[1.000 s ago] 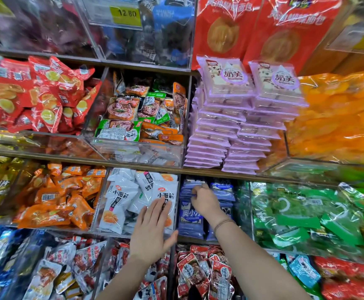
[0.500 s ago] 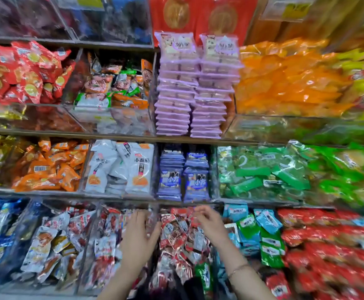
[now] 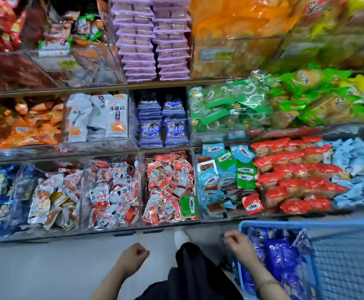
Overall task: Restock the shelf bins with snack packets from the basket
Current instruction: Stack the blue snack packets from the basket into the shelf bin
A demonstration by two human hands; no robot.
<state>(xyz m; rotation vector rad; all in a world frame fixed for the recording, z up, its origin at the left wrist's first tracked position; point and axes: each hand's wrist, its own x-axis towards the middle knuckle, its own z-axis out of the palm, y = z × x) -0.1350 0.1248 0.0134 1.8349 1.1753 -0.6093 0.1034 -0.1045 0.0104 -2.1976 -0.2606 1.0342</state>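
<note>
A blue plastic basket (image 3: 348,226) stands on the floor at the lower right, with several dark blue snack packets (image 3: 281,257) in its left half. My right hand (image 3: 239,245) hovers over the basket's near left corner, fingers curled, and nothing shows in it. Over the grey floor, my left hand (image 3: 133,258) hangs in a loose fist that holds nothing. On the middle shelf, a clear bin (image 3: 162,128) holds two stacks of matching blue packets.
Clear shelf bins (image 3: 111,229) of red, white, green and teal packets fill the lowest shelf ahead of my hands. My leg in black trousers (image 3: 194,278) and a white shoe (image 3: 181,237) lie between the hands. Grey floor (image 3: 46,267) spreads to the left.
Both hands have come down from the blue-packet bin to below the lowest shelf. My view has tilted down, and the basket has come into sight at the right.
</note>
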